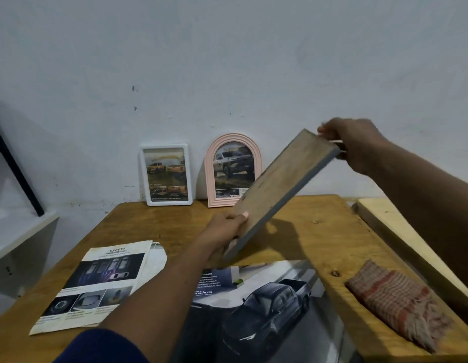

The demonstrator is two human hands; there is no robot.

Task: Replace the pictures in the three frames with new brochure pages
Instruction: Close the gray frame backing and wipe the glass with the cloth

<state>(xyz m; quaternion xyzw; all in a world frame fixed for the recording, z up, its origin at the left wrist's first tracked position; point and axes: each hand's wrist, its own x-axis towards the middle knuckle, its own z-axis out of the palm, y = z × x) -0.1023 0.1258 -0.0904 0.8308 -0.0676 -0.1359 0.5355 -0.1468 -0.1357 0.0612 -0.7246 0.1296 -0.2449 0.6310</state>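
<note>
I hold a grey-edged picture frame (277, 189) tilted above the wooden table (319, 239), its brown backing board turned toward me. My left hand (225, 227) grips its lower corner, thumb on the backing. My right hand (356, 145) grips the upper corner, fingers curled over the edge. A white rectangular frame (166, 175) and a pink arched frame (231, 171) lean against the wall, each showing a truck picture. A brochure page with a dark pickup (269, 302) lies below the held frame. A page headed SAFETY (96, 284) lies at the left, over other pages.
A folded checked cloth (398, 297) lies on the table's right side. A pale wooden plank (411, 244) runs along the right edge. A white shelf unit (15, 239) and a black metal bar (13, 163) stand at the left.
</note>
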